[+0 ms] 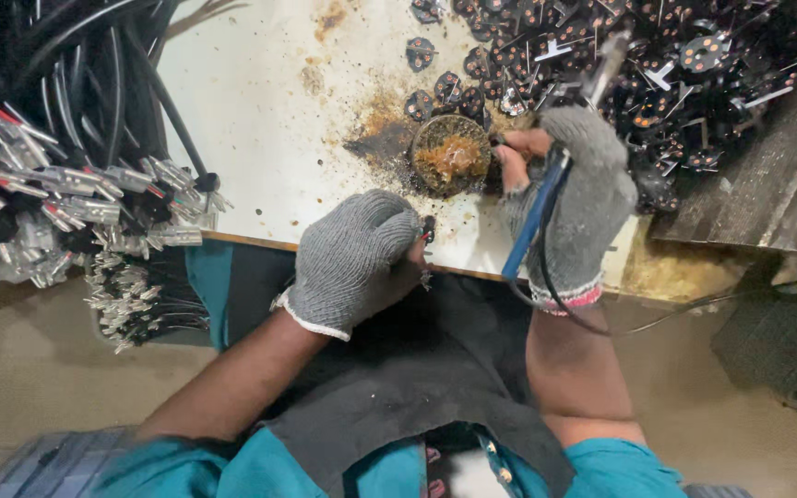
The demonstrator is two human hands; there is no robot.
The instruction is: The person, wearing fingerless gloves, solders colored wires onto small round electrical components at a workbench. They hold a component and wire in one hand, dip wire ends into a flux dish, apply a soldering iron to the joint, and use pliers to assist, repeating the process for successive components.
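Both my hands wear grey knit gloves with cut fingertips. My right hand grips a soldering iron with a blue handle, and its tip end reaches toward a round tin of brown flux on the white worktable. My left hand sits at the table's front edge, fingers closed on a small dark part with red wire. The part is mostly hidden by the glove.
A heap of small round black connector parts fills the back right. Bundles of black cables with metal terminals hang at the left. Brown residue stains the table around the tin. A dark cloth covers my lap.
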